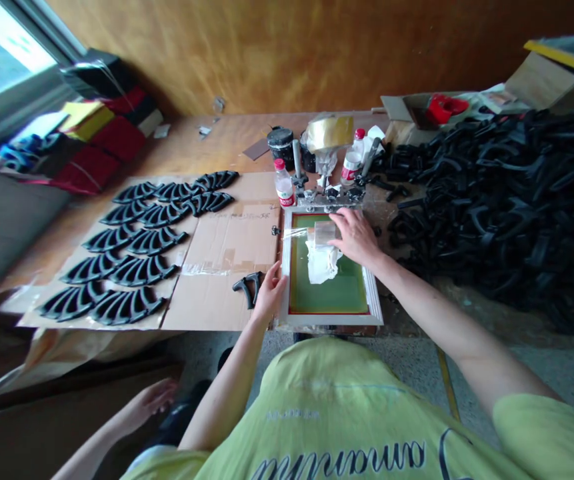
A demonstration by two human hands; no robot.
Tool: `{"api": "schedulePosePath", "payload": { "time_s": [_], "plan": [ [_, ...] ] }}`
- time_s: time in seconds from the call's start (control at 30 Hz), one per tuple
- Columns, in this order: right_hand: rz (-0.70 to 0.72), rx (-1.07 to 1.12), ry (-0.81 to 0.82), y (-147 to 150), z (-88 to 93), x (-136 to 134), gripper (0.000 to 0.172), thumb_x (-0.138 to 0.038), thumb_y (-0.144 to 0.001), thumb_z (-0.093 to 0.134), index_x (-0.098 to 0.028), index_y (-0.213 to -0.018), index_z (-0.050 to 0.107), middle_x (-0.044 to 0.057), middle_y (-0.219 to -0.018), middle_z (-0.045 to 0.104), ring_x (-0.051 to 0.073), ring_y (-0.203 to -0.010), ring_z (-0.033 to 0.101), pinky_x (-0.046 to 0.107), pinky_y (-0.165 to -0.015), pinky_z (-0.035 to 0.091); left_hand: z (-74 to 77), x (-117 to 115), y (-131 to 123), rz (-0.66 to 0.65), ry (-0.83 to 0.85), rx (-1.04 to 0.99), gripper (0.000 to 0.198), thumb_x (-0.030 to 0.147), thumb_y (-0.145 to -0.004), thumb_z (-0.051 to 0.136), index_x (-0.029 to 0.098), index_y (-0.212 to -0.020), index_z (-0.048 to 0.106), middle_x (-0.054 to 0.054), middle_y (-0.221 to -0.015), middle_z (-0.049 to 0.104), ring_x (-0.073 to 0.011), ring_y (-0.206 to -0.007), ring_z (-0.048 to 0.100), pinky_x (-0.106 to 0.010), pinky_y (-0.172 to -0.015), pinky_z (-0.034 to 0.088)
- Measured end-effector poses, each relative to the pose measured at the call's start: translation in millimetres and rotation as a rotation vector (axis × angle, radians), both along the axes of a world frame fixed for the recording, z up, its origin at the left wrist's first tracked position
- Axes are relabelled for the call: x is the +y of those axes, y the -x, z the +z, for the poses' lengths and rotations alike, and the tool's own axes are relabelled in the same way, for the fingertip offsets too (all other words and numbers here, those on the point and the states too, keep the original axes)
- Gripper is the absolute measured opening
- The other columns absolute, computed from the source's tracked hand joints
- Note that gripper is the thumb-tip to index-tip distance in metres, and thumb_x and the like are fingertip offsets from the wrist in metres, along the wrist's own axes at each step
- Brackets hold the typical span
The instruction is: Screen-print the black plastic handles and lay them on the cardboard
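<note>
The right hand (357, 237) lies over a clear plastic block (325, 233) and a crumpled white rag (321, 263), both on the green mesh (327, 293) of a silver-framed printing screen (331, 320). Its grip is spread, with the fingers fanned across the far side of the block; whether they are pressing it or pinching it, I cannot tell. The left hand (269, 293) rests at the near-left edge of the frame with its fingers loosely apart, pinching nothing that shows. A strip of clear film (294, 233) runs from the block towards the frame's left rim. The screen sits at the front of the desk (207, 143), held along its far edge by metal clamps (327, 197). Just left of the left hand, a single black arched piece (247, 288) lies on a taped cardboard sheet (227, 267). Farther left on the same sheet, black fan-shaped pieces (141, 272) are set out in neat rows. To the right of the screen, a much larger heap of loose black pieces (491, 200) remains unsorted, so far more lie piled than laid out. Behind the clamps stand a black-stained tin (281, 147) and two red-capped plastic bottles (284, 183). Another person's hand (149, 400) shows at the lower left, below the desk, holding nothing visible.
</note>
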State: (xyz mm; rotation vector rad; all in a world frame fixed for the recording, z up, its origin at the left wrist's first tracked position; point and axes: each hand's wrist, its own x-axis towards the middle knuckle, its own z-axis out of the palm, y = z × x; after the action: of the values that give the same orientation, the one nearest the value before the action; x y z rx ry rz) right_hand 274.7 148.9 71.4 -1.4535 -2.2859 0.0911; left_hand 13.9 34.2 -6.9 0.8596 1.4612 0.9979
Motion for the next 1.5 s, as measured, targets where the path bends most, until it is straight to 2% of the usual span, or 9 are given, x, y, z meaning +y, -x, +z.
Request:
{"api": "schedulePosePath", "payload": {
  "time_s": [0.2, 0.43, 0.63, 0.73, 0.87, 1.07, 1.2, 1.33, 1.5],
  "plan": [
    [0.124, -0.197, 0.175, 21.7, -23.4, -25.3, 0.006, -0.020, -0.088, 0.065, -0.016, -0.091, 0.067, 0.010, -0.092, 0.069, 0.025, -0.092, 0.059, 0.034, -0.081, 0.044, -21.7, 2.6, 3.4, -0.014, 0.009, 0.074, 0.069, 0.049, -0.081, 0.069, 0.018, -0.141, 0.054, -0.002, -0.081, 0.068, -0.0130, -0.063, 0.060, -0.022, -0.055, 0.046],
    [0.506, -0.235, 0.130, -3.2, -20.6, -66.3, 0.017, -0.006, -0.084, 0.055, -0.016, -0.088, 0.067, 0.008, -0.088, 0.069, 0.020, -0.086, 0.057, 0.030, -0.073, 0.036, -24.8, 2.6, 4.7, -0.005, -0.002, 0.106, 0.064, 0.049, -0.080, 0.069, 0.018, -0.136, 0.059, -0.004, -0.084, 0.070, -0.0160, -0.069, 0.063, -0.024, -0.059, 0.049],
    [0.320, -0.212, 0.014, 5.9, -27.3, -61.5, 0.015, -0.009, -0.087, 0.054, -0.016, -0.086, 0.067, 0.008, -0.087, 0.069, 0.022, -0.088, 0.056, 0.033, -0.076, 0.035, -24.0, 3.1, 3.5, -0.004, 0.000, 0.076, 0.064, 0.050, -0.079, 0.070, 0.018, -0.134, 0.060, -0.003, -0.081, 0.070, -0.0155, -0.066, 0.063, -0.023, -0.057, 0.048],
    [0.383, -0.236, -0.033, 7.2, -38.3, -76.3, 0.020, -0.007, -0.088, 0.051, -0.014, -0.091, 0.069, 0.010, -0.092, 0.070, 0.023, -0.090, 0.057, 0.034, -0.077, 0.036, -24.1, 3.4, 3.5, -0.002, -0.003, 0.056, 0.064, 0.050, -0.079, 0.070, 0.018, -0.133, 0.059, -0.002, -0.080, 0.069, -0.0147, -0.064, 0.062, -0.022, -0.054, 0.046],
    [0.314, -0.160, 0.042, 8.2, -27.5, -67.8, 0.010, -0.021, -0.090, 0.062, -0.017, -0.096, 0.070, 0.008, -0.091, 0.072, 0.023, -0.090, 0.060, 0.033, -0.079, 0.040, -20.2, 3.6, 3.9, -0.003, 0.006, 0.019, 0.068, 0.052, -0.078, 0.070, 0.017, -0.136, 0.057, -0.001, -0.077, 0.067, -0.0146, -0.064, 0.062, -0.022, -0.054, 0.046],
    [-0.026, -0.042, 0.071, 7.2, 18.1, -3.2, 0.059, -0.037, -0.088, 0.071, -0.027, -0.143, 0.053, 0.009, -0.107, 0.073, 0.025, -0.093, 0.066, 0.036, -0.080, 0.049, 22.3, 2.3, 6.0, -0.032, -0.030, -0.041, 0.077, 0.054, -0.075, 0.075, 0.017, -0.139, 0.056, 0.003, -0.067, 0.060, -0.0088, -0.051, 0.050, -0.018, -0.046, 0.036],
    [-0.254, 0.180, 0.071, -44.4, 29.5, 16.6, 0.046, -0.040, -0.092, 0.064, -0.022, -0.135, 0.061, 0.008, -0.092, 0.075, 0.023, -0.079, 0.068, 0.035, -0.075, 0.052, 68.0, 11.2, 5.6, -0.002, -0.093, -0.109, 0.062, 0.065, -0.076, 0.069, 0.016, -0.114, 0.071, 0.002, -0.062, 0.057, -0.0080, -0.048, 0.045, -0.019, -0.043, 0.033],
    [-0.400, 0.297, 0.124, -84.9, 1.7, 3.4, 0.029, -0.028, -0.098, 0.051, -0.009, -0.103, 0.072, 0.009, -0.077, 0.074, 0.018, -0.067, 0.065, 0.030, -0.067, 0.053, 109.5, 39.4, 1.6, 0.037, -0.289, -0.115, 0.058, 0.071, -0.082, 0.058, 0.017, -0.099, 0.072, -0.002, -0.069, 0.062, -0.0116, -0.056, 0.055, -0.021, -0.048, 0.041],
    [-0.148, 0.178, 0.250, -48.1, -58.6, -43.2, 0.026, -0.038, -0.091, 0.064, -0.013, -0.087, 0.071, 0.004, -0.082, 0.073, 0.014, -0.072, 0.065, 0.024, -0.069, 0.053, 150.5, 85.7, -7.2, 0.019, -0.495, -0.126, 0.056, 0.069, -0.088, 0.050, 0.018, -0.105, 0.067, -0.006, -0.086, 0.071, -0.0160, -0.076, 0.067, -0.022, -0.056, 0.051]
  ]
}}
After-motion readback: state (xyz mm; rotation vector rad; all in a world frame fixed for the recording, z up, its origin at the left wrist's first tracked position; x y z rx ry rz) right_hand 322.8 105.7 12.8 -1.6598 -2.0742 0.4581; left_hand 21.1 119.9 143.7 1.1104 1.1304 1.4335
